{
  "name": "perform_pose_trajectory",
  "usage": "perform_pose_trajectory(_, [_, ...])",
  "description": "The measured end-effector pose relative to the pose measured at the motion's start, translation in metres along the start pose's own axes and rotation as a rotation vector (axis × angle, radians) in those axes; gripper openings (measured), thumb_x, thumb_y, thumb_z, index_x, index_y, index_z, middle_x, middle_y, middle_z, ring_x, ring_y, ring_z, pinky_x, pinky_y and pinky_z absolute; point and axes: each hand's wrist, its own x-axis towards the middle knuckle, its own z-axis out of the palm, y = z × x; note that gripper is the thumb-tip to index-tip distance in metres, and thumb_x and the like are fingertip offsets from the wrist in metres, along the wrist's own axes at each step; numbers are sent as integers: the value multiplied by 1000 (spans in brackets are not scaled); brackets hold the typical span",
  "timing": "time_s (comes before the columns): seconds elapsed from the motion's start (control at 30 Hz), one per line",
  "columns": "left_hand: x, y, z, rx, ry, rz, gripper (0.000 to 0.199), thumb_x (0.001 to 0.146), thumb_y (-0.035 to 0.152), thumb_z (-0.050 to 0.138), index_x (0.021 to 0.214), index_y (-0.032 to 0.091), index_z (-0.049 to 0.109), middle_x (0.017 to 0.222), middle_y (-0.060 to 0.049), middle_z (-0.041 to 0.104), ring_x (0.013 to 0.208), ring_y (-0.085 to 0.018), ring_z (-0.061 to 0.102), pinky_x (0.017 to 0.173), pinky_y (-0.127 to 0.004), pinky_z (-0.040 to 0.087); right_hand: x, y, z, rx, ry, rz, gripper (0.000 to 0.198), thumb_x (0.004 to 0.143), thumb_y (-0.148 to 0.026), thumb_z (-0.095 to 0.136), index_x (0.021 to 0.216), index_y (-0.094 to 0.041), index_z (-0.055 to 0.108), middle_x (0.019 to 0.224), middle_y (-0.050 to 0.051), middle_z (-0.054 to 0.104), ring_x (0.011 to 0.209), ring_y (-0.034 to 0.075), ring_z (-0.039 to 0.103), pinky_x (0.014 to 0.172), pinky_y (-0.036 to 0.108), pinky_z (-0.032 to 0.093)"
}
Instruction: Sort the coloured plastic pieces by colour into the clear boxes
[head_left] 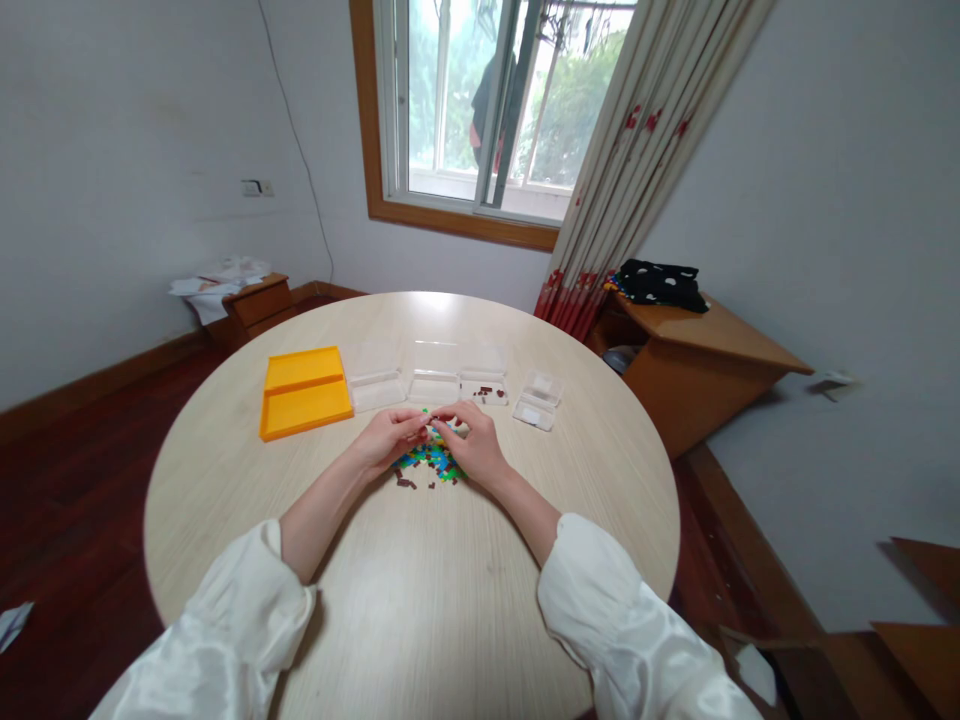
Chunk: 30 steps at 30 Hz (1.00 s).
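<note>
Over a heap of tiny blue, green, yellow and brown toy building pieces [427, 462], my left hand [391, 435] and my right hand [474, 438] meet at the fingertips. Both are closed in a pinch. A speck of something dark shows between them, too small to name. A few brown pieces [406, 484] lie loose on the near side of the heap. Just beyond my right hand stands an open clear box [495, 399] with several brown pieces inside. My hands cover part of the heap.
An open yellow tray box [306, 408] sits on the round table [420, 600] at left. Clear lidded boxes stand open along the back: one at left [377, 392], one in the middle [433, 388], a smaller one [537, 402] at right. A wooden cabinet [690, 370] stands right of the table.
</note>
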Motion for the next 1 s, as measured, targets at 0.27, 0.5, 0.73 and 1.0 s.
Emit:
perform_pose_trajectory(0.27, [4, -1, -2, -48, 111, 28, 22, 59, 26, 78, 63, 9, 63, 62, -3, 60, 57, -9, 53, 64, -25, 47, 7, 24, -12, 82, 157, 260, 18, 74, -26, 57, 81, -15, 69, 77, 5, 69, 63, 14, 58, 61, 27, 46])
perform_pose_trajectory(0.5, [5, 2, 1, -179, 121, 27, 38, 70, 26, 68, 46, 16, 42, 45, 4, 44, 44, -6, 40, 54, -22, 44, 15, 43, -25, 174, 301, 443, 15, 63, -23, 54, 67, -15, 67, 66, 2, 66, 62, 14, 58, 62, 26, 45])
perform_pose_trajectory(0.73, [4, 7, 5, -231, 158, 34, 46, 71, 31, 69, 44, 17, 35, 41, 5, 37, 42, -6, 35, 49, -20, 40, 17, 50, -27, 266, 341, 606, 15, 62, -20, 55, 69, -14, 66, 56, -2, 60, 51, 10, 52, 48, 21, 40])
perform_pose_trajectory(1.0, [1, 7, 5, -184, 169, 21, 24, 70, 25, 71, 58, 10, 56, 57, 1, 54, 48, -5, 43, 55, -21, 45, 19, 61, -22, 524, 472, 708, 31, 74, -17, 53, 103, -14, 63, 84, 6, 70, 74, 13, 66, 65, 27, 55])
